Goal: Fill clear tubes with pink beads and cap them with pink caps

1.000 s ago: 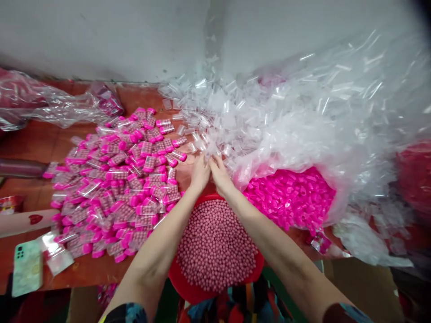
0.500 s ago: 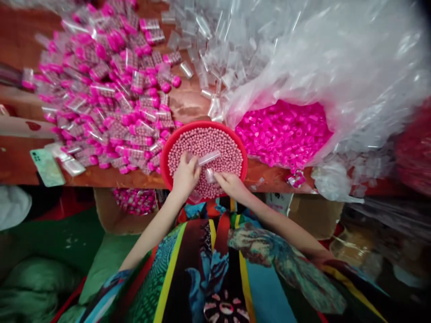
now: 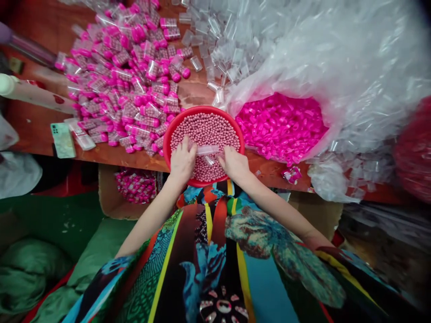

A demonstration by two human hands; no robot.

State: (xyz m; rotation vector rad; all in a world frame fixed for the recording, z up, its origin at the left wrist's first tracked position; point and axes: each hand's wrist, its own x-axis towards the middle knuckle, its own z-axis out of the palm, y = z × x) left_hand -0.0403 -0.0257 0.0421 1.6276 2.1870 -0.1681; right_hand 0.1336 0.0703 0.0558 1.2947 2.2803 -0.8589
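One end of a clear tube [image 3: 208, 150] is gripped by the left hand [image 3: 182, 161], the nearer one, with the tube's long axis laid crosswise toward the right hand [image 3: 235, 163]. Whether anything is pinched by the right hand's bent fingers cannot be told. Both are held over pink beads [image 3: 204, 126] in a red bowl [image 3: 202, 109], flanked by filled containers [image 3: 129, 110] and bright pink caps [image 3: 281, 125].

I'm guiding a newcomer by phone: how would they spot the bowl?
Find the brown table and its near edge. There, between the heap of pink-capped tubes and the plastic bag of bright pink pieces, sits the bowl. It alone of these is round and red-rimmed, holding loose pink beads.
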